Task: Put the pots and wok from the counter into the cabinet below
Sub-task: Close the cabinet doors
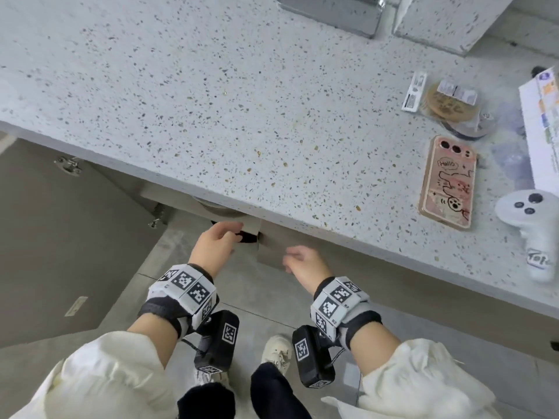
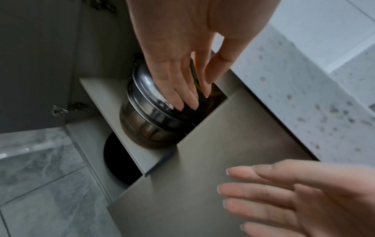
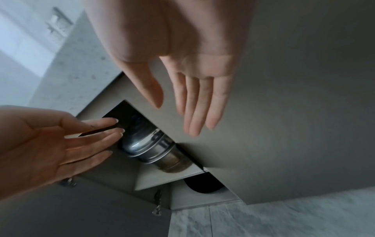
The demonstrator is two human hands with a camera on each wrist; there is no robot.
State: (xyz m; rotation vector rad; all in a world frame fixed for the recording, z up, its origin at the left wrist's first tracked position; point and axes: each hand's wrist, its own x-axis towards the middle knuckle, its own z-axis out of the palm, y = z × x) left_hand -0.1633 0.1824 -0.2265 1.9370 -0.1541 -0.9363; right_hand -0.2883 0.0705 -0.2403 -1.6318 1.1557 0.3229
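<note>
Two hands reached toward the cabinet under the counter, both empty, fingers straight and loosely together. The left hand [image 1: 214,243] stretched into the cabinet opening, its fingertips [image 2: 178,102] right at the lid of a steel pot [image 2: 148,118]; whether they touched it could not be told. The right hand [image 1: 304,261] hovered in front of the right cabinet door [image 2: 223,160], not clearly in contact with it. The steel pot stood upright on the cabinet shelf [image 2: 113,102], partly behind that door. Below the shelf, a dark round pan [image 2: 117,162] lay on the cabinet floor, mostly hidden. The left cabinet door [image 1: 60,231] stood swung open. Farther off, the speckled counter [image 1: 211,101] carried a phone [image 1: 447,182] in a pink case and, just beside it at the right edge, a white controller [image 1: 529,228].
</note>
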